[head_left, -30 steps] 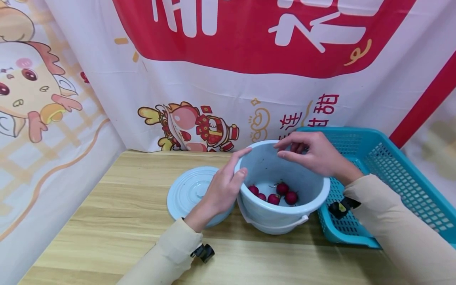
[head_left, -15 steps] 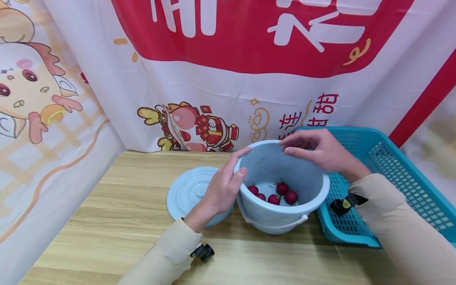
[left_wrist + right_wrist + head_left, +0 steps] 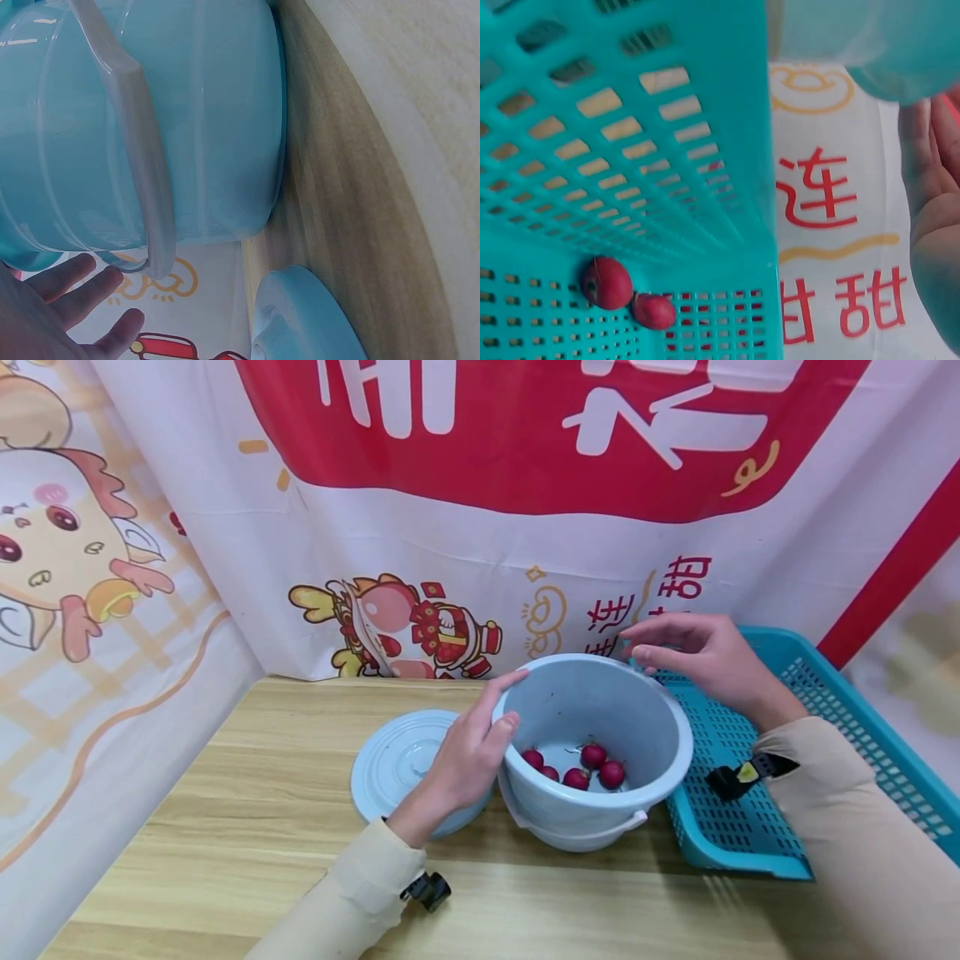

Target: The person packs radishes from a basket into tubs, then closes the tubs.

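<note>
In the head view a light blue bucket (image 3: 600, 814) stands on the table, its mouth facing up. Several small red radishes (image 3: 592, 756) lie on its bottom. My left hand (image 3: 468, 752) holds the bucket's left rim, thumb over the edge and fingers along the outside. My right hand (image 3: 708, 660) hovers just past the bucket's right far rim, over the basket's far left end, fingers loosely bent and nothing visible in them. Two radishes (image 3: 607, 283) lie in the teal basket (image 3: 750, 187) in the right wrist view.
The bucket's round blue lid (image 3: 401, 760) lies on the wooden table (image 3: 247, 793) at left, partly behind my left hand. A white handle (image 3: 139, 142) hangs down the bucket's side. A printed curtain (image 3: 337, 552) hangs directly behind the table.
My right hand has moved from above the bucket's mouth rightward and slightly up, beyond the rim towards the basket. My left hand, the bucket and the radishes in it look unchanged.
</note>
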`<action>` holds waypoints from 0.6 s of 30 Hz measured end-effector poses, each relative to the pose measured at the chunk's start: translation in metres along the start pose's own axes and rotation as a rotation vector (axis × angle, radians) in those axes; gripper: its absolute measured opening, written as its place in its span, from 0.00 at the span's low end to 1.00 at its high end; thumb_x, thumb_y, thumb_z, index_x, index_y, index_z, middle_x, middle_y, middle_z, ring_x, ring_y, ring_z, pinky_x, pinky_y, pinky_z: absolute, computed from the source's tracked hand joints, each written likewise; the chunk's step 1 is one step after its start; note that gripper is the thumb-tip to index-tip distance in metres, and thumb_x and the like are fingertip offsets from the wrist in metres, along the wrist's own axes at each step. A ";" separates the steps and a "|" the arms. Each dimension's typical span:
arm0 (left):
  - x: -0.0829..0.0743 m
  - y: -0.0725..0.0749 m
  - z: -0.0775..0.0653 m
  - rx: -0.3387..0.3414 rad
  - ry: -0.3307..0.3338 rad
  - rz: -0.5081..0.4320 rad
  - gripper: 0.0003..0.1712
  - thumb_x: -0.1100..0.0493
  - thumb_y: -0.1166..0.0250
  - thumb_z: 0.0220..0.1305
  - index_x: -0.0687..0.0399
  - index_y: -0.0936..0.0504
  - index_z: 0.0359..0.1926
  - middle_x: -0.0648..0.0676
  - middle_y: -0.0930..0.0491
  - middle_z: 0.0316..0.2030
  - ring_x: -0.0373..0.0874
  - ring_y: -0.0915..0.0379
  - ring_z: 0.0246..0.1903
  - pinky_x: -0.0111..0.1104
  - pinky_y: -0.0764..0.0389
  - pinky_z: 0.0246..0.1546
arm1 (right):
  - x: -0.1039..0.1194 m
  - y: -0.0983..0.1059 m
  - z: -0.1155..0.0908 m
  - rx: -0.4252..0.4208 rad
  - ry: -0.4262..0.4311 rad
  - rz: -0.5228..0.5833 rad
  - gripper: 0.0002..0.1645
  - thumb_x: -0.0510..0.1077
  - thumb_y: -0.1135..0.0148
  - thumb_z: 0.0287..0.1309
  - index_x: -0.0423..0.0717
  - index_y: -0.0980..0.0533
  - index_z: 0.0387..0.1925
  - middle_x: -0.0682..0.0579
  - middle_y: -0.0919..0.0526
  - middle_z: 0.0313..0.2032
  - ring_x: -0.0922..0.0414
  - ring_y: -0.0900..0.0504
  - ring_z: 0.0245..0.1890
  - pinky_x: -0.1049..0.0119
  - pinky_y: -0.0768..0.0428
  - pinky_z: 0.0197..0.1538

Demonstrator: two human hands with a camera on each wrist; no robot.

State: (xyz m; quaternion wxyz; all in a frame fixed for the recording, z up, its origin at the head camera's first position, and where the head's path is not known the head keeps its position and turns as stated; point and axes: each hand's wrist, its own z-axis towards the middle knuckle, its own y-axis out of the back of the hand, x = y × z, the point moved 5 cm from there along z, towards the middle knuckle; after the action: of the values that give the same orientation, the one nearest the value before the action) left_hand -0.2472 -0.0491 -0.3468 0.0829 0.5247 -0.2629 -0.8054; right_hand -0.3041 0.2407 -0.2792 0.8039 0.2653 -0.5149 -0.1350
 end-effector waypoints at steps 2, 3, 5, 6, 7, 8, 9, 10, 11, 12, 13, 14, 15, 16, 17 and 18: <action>0.000 0.000 0.000 0.001 -0.003 0.000 0.34 0.46 0.55 0.77 0.29 0.42 0.82 0.44 0.37 0.81 0.48 0.34 0.77 0.59 0.25 0.71 | -0.004 0.005 -0.001 -0.021 -0.035 -0.005 0.25 0.49 0.28 0.67 0.51 0.18 0.63 0.63 0.12 0.53 0.58 0.10 0.46 0.66 0.09 0.46; 0.000 0.000 0.001 0.001 -0.007 0.001 0.34 0.46 0.55 0.77 0.30 0.42 0.82 0.44 0.37 0.81 0.48 0.34 0.77 0.59 0.25 0.72 | -0.006 0.008 -0.001 -0.028 -0.047 -0.012 0.26 0.50 0.28 0.67 0.52 0.18 0.64 0.64 0.12 0.53 0.58 0.11 0.47 0.67 0.10 0.45; -0.001 0.000 0.001 0.002 -0.007 0.005 0.34 0.46 0.55 0.77 0.30 0.41 0.82 0.44 0.37 0.81 0.47 0.35 0.77 0.58 0.25 0.72 | -0.010 0.012 -0.001 -0.040 -0.058 -0.017 0.26 0.50 0.29 0.68 0.52 0.19 0.65 0.63 0.12 0.54 0.59 0.11 0.48 0.67 0.10 0.45; -0.001 0.000 0.001 0.002 -0.008 0.007 0.34 0.46 0.56 0.77 0.30 0.41 0.82 0.44 0.37 0.81 0.47 0.35 0.77 0.57 0.25 0.72 | -0.012 0.015 -0.001 -0.044 -0.063 -0.019 0.26 0.50 0.29 0.68 0.52 0.19 0.66 0.63 0.12 0.54 0.60 0.11 0.48 0.68 0.10 0.45; -0.001 0.000 0.001 0.001 -0.008 0.010 0.34 0.46 0.56 0.77 0.31 0.41 0.82 0.44 0.37 0.81 0.47 0.35 0.77 0.57 0.25 0.72 | -0.014 0.017 -0.001 -0.048 -0.066 -0.020 0.27 0.50 0.30 0.68 0.52 0.20 0.66 0.64 0.12 0.54 0.60 0.11 0.48 0.68 0.10 0.45; -0.001 0.000 0.001 0.001 -0.009 0.011 0.34 0.46 0.56 0.77 0.31 0.41 0.82 0.44 0.37 0.81 0.47 0.35 0.78 0.57 0.25 0.72 | -0.017 0.020 -0.001 -0.052 -0.071 -0.017 0.27 0.50 0.30 0.68 0.52 0.20 0.66 0.64 0.12 0.54 0.61 0.11 0.48 0.68 0.10 0.45; -0.001 0.000 0.001 0.001 -0.010 0.011 0.34 0.46 0.56 0.77 0.31 0.41 0.82 0.45 0.37 0.81 0.47 0.35 0.77 0.57 0.25 0.72 | -0.018 0.021 -0.001 -0.056 -0.076 -0.015 0.27 0.50 0.30 0.69 0.52 0.20 0.67 0.65 0.12 0.54 0.61 0.11 0.48 0.68 0.10 0.45; -0.001 0.000 0.001 0.002 -0.009 0.010 0.34 0.46 0.56 0.77 0.30 0.41 0.82 0.45 0.37 0.81 0.47 0.35 0.78 0.57 0.24 0.72 | -0.020 0.023 -0.001 -0.060 -0.081 -0.014 0.27 0.50 0.30 0.69 0.52 0.20 0.67 0.65 0.12 0.54 0.61 0.11 0.48 0.68 0.10 0.44; -0.001 0.000 0.001 0.002 -0.009 0.009 0.34 0.46 0.56 0.77 0.30 0.41 0.82 0.45 0.37 0.81 0.48 0.35 0.78 0.57 0.24 0.71 | -0.022 0.025 -0.001 -0.063 -0.089 -0.015 0.27 0.50 0.30 0.69 0.52 0.20 0.67 0.67 0.12 0.53 0.61 0.12 0.48 0.68 0.10 0.44; -0.001 0.000 0.001 0.002 -0.010 0.008 0.34 0.46 0.56 0.77 0.30 0.41 0.82 0.45 0.37 0.81 0.48 0.35 0.78 0.57 0.24 0.71 | -0.024 0.027 -0.001 -0.067 -0.096 -0.017 0.27 0.50 0.30 0.69 0.52 0.21 0.67 0.69 0.13 0.53 0.62 0.12 0.48 0.69 0.10 0.44; -0.002 0.000 0.000 0.002 -0.009 0.007 0.34 0.46 0.56 0.77 0.30 0.41 0.82 0.45 0.37 0.81 0.48 0.35 0.78 0.57 0.24 0.71 | -0.025 0.029 -0.001 -0.071 -0.103 -0.021 0.28 0.50 0.30 0.69 0.52 0.21 0.68 0.69 0.13 0.53 0.62 0.12 0.48 0.69 0.11 0.44; -0.002 0.000 0.000 0.003 -0.008 0.006 0.34 0.46 0.55 0.77 0.30 0.42 0.82 0.45 0.37 0.81 0.48 0.35 0.78 0.57 0.24 0.71 | -0.026 0.030 -0.001 -0.073 -0.111 -0.023 0.28 0.50 0.30 0.69 0.52 0.21 0.68 0.69 0.13 0.53 0.62 0.12 0.48 0.68 0.11 0.44; -0.002 0.000 0.000 0.004 -0.007 0.005 0.34 0.46 0.55 0.77 0.30 0.42 0.82 0.45 0.37 0.81 0.48 0.35 0.78 0.57 0.23 0.70 | -0.027 0.032 -0.001 -0.075 -0.119 -0.027 0.28 0.50 0.30 0.69 0.53 0.21 0.68 0.70 0.14 0.54 0.62 0.12 0.48 0.68 0.11 0.44; -0.002 0.001 0.000 0.004 -0.005 0.005 0.34 0.46 0.55 0.77 0.30 0.42 0.82 0.45 0.37 0.81 0.49 0.35 0.77 0.57 0.23 0.70 | -0.028 0.033 -0.001 -0.078 -0.128 -0.029 0.29 0.51 0.30 0.68 0.53 0.21 0.68 0.70 0.14 0.54 0.62 0.12 0.49 0.69 0.11 0.44; -0.002 0.001 0.000 0.004 -0.004 0.005 0.34 0.46 0.55 0.77 0.30 0.42 0.82 0.46 0.37 0.81 0.49 0.35 0.77 0.57 0.23 0.70 | -0.029 0.035 -0.001 -0.082 -0.135 -0.030 0.29 0.51 0.30 0.69 0.53 0.22 0.68 0.70 0.14 0.54 0.62 0.13 0.49 0.69 0.11 0.44; -0.002 0.001 -0.001 0.003 -0.005 0.006 0.34 0.46 0.55 0.77 0.31 0.42 0.82 0.46 0.37 0.81 0.49 0.34 0.77 0.58 0.23 0.70 | -0.030 0.036 -0.001 -0.084 -0.142 -0.031 0.29 0.52 0.31 0.69 0.53 0.22 0.68 0.71 0.14 0.54 0.62 0.13 0.49 0.69 0.11 0.44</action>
State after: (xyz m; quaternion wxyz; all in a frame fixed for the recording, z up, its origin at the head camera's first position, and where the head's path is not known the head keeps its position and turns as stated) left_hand -0.2461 -0.0496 -0.3448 0.0837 0.5223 -0.2658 -0.8060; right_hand -0.3183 0.2851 -0.2817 0.7736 0.2292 -0.5604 -0.1873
